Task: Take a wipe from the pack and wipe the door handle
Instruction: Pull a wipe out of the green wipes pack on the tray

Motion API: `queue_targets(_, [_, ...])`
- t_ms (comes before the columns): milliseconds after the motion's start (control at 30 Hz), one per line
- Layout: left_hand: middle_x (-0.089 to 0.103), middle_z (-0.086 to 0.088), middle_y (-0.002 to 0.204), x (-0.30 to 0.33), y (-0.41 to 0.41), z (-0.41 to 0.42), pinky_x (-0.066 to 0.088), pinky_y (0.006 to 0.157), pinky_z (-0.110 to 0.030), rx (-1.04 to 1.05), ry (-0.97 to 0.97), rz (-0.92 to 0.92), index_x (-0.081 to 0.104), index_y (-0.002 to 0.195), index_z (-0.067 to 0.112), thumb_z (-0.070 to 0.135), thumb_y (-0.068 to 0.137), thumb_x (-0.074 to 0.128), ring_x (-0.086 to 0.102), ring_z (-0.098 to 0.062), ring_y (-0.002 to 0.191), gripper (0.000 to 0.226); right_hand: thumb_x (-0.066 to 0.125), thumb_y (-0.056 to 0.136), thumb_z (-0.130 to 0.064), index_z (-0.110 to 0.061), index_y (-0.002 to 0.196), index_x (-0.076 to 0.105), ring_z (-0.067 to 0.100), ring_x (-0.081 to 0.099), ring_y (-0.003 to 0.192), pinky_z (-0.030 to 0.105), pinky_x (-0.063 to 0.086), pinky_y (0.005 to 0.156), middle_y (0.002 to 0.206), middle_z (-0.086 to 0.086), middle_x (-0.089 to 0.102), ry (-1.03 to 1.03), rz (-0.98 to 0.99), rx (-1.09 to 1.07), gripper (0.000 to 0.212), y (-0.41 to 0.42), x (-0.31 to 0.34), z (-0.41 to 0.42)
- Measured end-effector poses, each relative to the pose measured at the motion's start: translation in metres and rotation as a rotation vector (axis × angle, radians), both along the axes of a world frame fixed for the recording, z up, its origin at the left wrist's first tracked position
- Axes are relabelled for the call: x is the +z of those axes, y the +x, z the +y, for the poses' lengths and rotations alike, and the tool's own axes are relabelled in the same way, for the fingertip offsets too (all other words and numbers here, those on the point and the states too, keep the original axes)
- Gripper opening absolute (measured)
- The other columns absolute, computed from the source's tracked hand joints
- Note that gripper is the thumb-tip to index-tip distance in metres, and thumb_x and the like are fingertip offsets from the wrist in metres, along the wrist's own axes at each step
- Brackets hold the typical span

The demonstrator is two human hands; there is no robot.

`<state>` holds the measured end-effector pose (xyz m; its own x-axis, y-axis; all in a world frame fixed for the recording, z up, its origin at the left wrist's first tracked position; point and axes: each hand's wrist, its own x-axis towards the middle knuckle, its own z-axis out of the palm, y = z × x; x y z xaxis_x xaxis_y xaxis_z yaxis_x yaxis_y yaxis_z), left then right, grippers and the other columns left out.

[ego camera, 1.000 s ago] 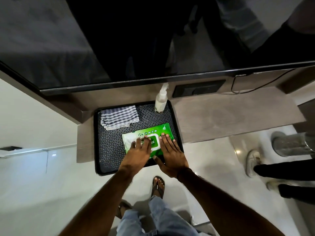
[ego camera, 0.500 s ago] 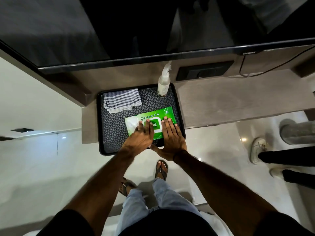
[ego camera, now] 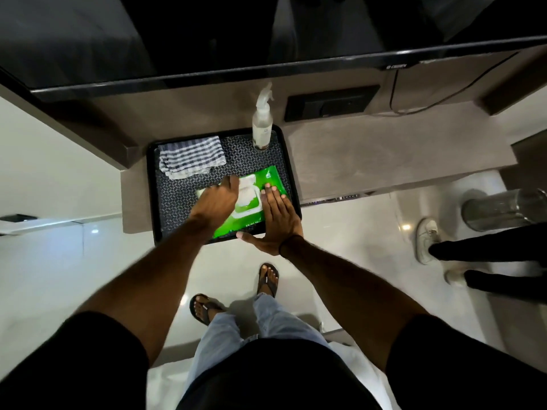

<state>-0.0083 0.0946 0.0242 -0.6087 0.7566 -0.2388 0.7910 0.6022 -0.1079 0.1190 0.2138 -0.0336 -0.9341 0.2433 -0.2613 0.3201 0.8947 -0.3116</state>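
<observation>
The lid of the green wipe pack (ego camera: 268, 184) had just been flipped open by the left hand (ego camera: 217, 199), its grip hidden, while the pack was pinned by the flat, open right hand (ego camera: 276, 216).

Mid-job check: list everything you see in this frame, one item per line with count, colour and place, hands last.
wipe pack: 1, green, white flap area exposed, near right of the tray
tray: 1, black patterned, on the shelf
checked cloth: 1, grey and white, folded, tray's far left
spray bottle: 1, clear with white trigger, tray's far right corner
shelf: 1, grey-brown, under the screen
screen: 1, black, above
socket panel: 1, black, on the back wall
bystander's shoes: 2, white, floor at right
left hand: over the pack's flap
right hand: flat on the pack's right side
</observation>
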Motion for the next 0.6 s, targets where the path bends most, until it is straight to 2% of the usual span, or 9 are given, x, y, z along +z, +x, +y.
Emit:
queue_targets(67, [0.073,-0.022,0.082,0.005,-0.012,0.000,0.056,0.045,-0.041,0.014,-0.053,-0.072,0.065,0.102,-0.005,-0.009,0.080,0.068,0.074,-0.041,0.059,0.022,0.036,0.075,-0.087,-0.004,0.156,0.011,0.024,0.007,0.155,0.045,0.012,0.125,0.167,0.012,0.011,0.002,0.045,0.010,0.119,0.002,-0.001,0.005])
queue_targets(133, [0.073,-0.025,0.101,0.005,-0.015,0.000,0.058,0.065,-0.049,0.038,0.026,-0.163,0.059,0.118,-0.002,-0.003,0.096,0.054,0.075,-0.045,0.083,0.023,0.036,0.079,-0.083,-0.005,0.156,0.016,0.024,0.010,0.155,0.045,0.013,0.126,0.167,0.013,0.016,-0.021,0.076,0.014,0.111,0.001,-0.001,0.010])
queue_targets(200, [0.073,-0.025,0.106,0.001,-0.016,-0.002,0.056,0.072,-0.051,0.088,0.123,-0.166,0.057,0.121,0.001,0.003,0.101,0.047,0.073,-0.046,0.091,0.022,0.037,0.084,-0.077,-0.006,0.153,0.030,0.026,0.021,0.153,0.047,0.017,0.125,0.163,0.014,0.028,-0.068,0.128,-0.039,0.099,-0.004,0.001,0.011])
queue_targets(233, [0.073,-0.024,0.106,0.000,-0.016,-0.003,0.055,0.073,-0.051,0.089,0.149,-0.155,0.057,0.120,0.002,0.005,0.102,0.045,0.073,-0.045,0.091,0.022,0.040,0.086,-0.072,-0.008,0.148,0.041,0.028,0.032,0.148,0.048,0.023,0.123,0.157,0.016,0.039,-0.089,0.167,-0.077,0.089,-0.009,0.004,0.012])
queue_targets(300, [0.074,-0.024,0.105,-0.001,-0.017,-0.003,0.055,0.073,-0.051,0.074,0.188,-0.157,0.057,0.120,0.004,0.010,0.104,0.044,0.072,-0.045,0.090,0.022,0.052,0.087,-0.056,-0.012,0.130,0.059,0.034,0.055,0.128,0.047,0.038,0.113,0.134,0.016,0.063,-0.091,0.262,-0.142,0.062,-0.023,0.011,0.014])
queue_targets(367, [0.074,-0.024,0.104,-0.004,-0.020,-0.006,0.055,0.072,-0.051,0.075,0.222,-0.170,0.057,0.120,0.005,0.015,0.106,0.041,0.072,-0.046,0.089,0.023,0.060,0.083,-0.044,-0.019,0.114,0.068,0.034,0.063,0.110,0.044,0.047,0.101,0.113,0.010,0.072,-0.047,0.287,-0.154,0.041,-0.041,0.020,0.017])
queue_targets(433, [0.074,-0.023,0.101,-0.004,-0.021,-0.007,0.055,0.071,-0.050,0.064,0.242,-0.168,0.056,0.119,0.006,0.020,0.108,0.037,0.072,-0.045,0.087,0.026,0.061,0.082,-0.041,-0.024,0.108,0.070,0.031,0.061,0.109,0.043,0.046,0.096,0.111,0.005,0.072,-0.005,0.201,-0.106,0.033,-0.054,0.027,0.019])
queue_targets(600, [0.075,-0.022,0.096,-0.006,-0.023,-0.009,0.055,0.066,-0.047,0.062,0.325,-0.166,0.057,0.119,0.006,0.024,0.111,0.036,0.072,-0.043,0.082,0.029,0.066,0.083,-0.036,-0.028,0.116,0.069,0.030,0.051,0.121,0.047,0.039,0.100,0.124,0.003,0.064,0.052,0.007,-0.031,0.035,-0.066,0.031,0.020])
